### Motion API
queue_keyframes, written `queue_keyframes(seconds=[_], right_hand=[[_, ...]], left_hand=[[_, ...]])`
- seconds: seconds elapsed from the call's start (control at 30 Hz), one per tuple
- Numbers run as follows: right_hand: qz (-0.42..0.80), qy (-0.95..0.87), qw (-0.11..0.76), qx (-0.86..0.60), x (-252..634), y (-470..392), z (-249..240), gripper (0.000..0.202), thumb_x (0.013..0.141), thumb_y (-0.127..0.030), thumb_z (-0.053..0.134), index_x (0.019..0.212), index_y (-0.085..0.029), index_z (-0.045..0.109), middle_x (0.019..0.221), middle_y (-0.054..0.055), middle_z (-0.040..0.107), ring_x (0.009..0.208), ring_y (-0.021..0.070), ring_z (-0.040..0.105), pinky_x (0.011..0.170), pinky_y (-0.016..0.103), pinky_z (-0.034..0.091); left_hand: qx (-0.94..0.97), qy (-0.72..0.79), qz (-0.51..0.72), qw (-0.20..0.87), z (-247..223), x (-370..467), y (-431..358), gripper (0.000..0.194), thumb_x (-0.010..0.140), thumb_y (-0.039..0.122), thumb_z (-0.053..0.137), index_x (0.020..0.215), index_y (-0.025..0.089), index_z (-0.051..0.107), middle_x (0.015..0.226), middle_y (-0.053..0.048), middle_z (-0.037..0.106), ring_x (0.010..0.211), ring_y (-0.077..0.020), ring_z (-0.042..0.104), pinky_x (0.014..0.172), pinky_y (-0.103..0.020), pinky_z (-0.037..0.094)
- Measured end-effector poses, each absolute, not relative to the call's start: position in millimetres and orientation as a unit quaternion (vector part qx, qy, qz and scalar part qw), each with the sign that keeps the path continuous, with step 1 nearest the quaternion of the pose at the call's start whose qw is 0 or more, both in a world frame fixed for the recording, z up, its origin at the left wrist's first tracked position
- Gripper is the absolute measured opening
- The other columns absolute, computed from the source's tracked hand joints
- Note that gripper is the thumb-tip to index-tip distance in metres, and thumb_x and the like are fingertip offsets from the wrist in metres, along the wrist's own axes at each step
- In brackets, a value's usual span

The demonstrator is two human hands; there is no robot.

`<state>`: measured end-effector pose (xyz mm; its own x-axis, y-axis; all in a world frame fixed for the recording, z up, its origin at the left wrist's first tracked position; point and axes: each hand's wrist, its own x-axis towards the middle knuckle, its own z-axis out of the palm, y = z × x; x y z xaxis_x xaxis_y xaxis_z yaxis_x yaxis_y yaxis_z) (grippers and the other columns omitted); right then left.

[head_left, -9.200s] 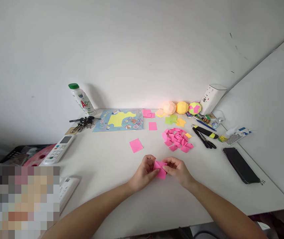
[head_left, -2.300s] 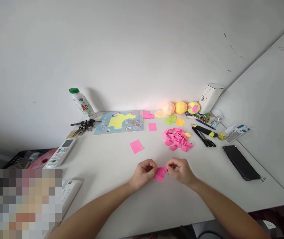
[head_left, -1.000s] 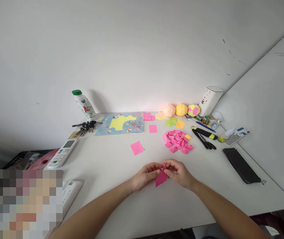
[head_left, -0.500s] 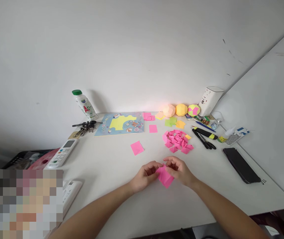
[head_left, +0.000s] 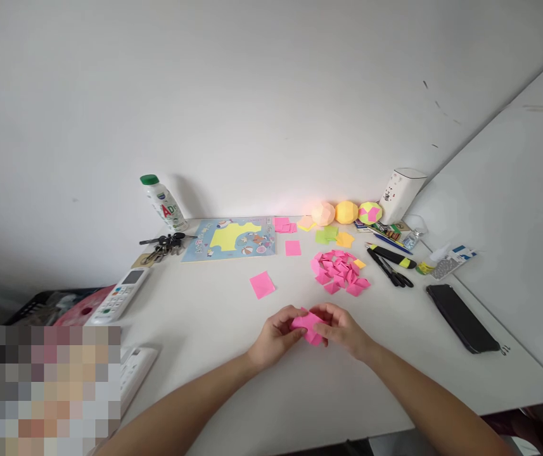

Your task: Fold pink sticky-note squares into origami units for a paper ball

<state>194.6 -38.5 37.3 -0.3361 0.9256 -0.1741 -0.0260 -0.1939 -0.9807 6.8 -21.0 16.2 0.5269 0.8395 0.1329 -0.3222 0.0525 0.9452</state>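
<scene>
Between my two hands is a pink paper square (head_left: 310, 323), partly folded, with its edges covered by my fingers. My left hand (head_left: 278, 335) pinches its left side, thumb in front. On the right side, my right hand (head_left: 342, 329) grips the same paper, its thumb pressed on the face. Beyond my hands lies a heap of folded pink paper pieces (head_left: 340, 271). A flat pink sheet (head_left: 262, 285) rests on the table to the left, and a smaller-looking pink sheet (head_left: 293, 247) lies farther back.
Along the wall stand faceted paper balls (head_left: 346, 212), a white container (head_left: 402, 196) and a bottle (head_left: 164, 202). A blue booklet (head_left: 228, 239) and keys (head_left: 164, 246) lie left. Scissors (head_left: 392, 271), a cutter (head_left: 392, 255) and a black case (head_left: 462, 318) lie right. Remotes (head_left: 121, 294) sit at the left edge.
The paper in my hands has been raised slightly and folded smaller, its lower point no longer hanging down. My right fingers have moved down behind it.
</scene>
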Motion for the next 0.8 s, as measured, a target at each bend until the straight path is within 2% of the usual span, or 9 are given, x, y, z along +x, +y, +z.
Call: queue_keyframes(seconds=[0.1, 0.2, 0.33, 0.43, 0.57, 0.8], right_hand=[[0.63, -0.507, 0.371, -0.457, 195.2, -37.3, 36.6, 0.028, 0.074, -0.04, 0.066, 0.081, -0.014, 0.058, 0.069, 0.001, 0.059, 0.055, 0.0104, 0.051, 0.053, 0.025, 0.044], [0.62, -0.5, 0.383, -0.468, 196.6, -36.1, 34.5, 0.028, 0.075, -0.04, 0.066, 0.071, -0.015, 0.055, 0.062, -0.001, 0.056, 0.054, 0.0105, 0.05, 0.054, 0.025, 0.042], [0.614, -0.506, 0.374, -0.477, 197.4, -36.0, 32.2, 0.028, 0.073, -0.04, 0.067, 0.071, -0.015, 0.055, 0.058, -0.004, 0.049, 0.051, 0.0083, 0.043, 0.05, 0.022, 0.035], [0.611, -0.531, 0.342, -0.477, 196.3, -37.1, 31.6, 0.028, 0.073, -0.04, 0.068, 0.071, -0.014, 0.056, 0.057, -0.005, 0.045, 0.051, 0.0077, 0.04, 0.048, 0.02, 0.032], [0.611, -0.547, 0.33, -0.467, 194.6, -38.6, 33.0, 0.028, 0.073, -0.041, 0.067, 0.075, -0.014, 0.058, 0.06, -0.003, 0.048, 0.053, 0.0089, 0.044, 0.05, 0.021, 0.035], [0.599, -0.554, 0.325, -0.478, 195.3, -38.1, 30.5, 0.03, 0.078, -0.043, 0.061, 0.071, -0.015, 0.055, 0.058, -0.002, 0.052, 0.051, 0.0097, 0.048, 0.052, 0.022, 0.04]], left_hand=[[0.541, 0.262, 0.445, 0.663, 16.6, 6.4, -19.7, 0.024, 0.074, 0.027, 0.066, 0.096, 0.019, 0.06, 0.09, -0.005, 0.058, 0.088, -0.0179, 0.056, 0.081, -0.035, 0.045], [0.526, 0.264, 0.407, 0.699, 18.5, 5.3, -21.9, 0.025, 0.075, 0.029, 0.065, 0.095, 0.017, 0.056, 0.089, -0.006, 0.06, 0.085, -0.0177, 0.058, 0.078, -0.035, 0.046], [0.496, 0.244, 0.348, 0.757, 21.8, 5.2, -26.8, 0.035, 0.075, 0.028, 0.066, 0.104, 0.021, 0.047, 0.088, -0.002, 0.056, 0.072, -0.0118, 0.056, 0.064, -0.028, 0.045], [0.505, 0.261, 0.349, 0.745, 21.8, 6.5, -27.7, 0.036, 0.072, 0.03, 0.068, 0.101, 0.02, 0.048, 0.096, -0.003, 0.051, 0.074, -0.0109, 0.054, 0.063, -0.026, 0.044], [0.507, 0.286, 0.364, 0.727, 18.5, 8.3, -25.8, 0.033, 0.071, 0.033, 0.068, 0.094, 0.019, 0.049, 0.089, 0.0, 0.049, 0.068, -0.009, 0.052, 0.061, -0.026, 0.043], [0.508, 0.311, 0.387, 0.704, 18.5, 9.3, -23.8, 0.039, 0.073, 0.032, 0.067, 0.098, 0.021, 0.04, 0.072, 0.005, 0.047, 0.06, -0.0084, 0.052, 0.057, -0.024, 0.042]])
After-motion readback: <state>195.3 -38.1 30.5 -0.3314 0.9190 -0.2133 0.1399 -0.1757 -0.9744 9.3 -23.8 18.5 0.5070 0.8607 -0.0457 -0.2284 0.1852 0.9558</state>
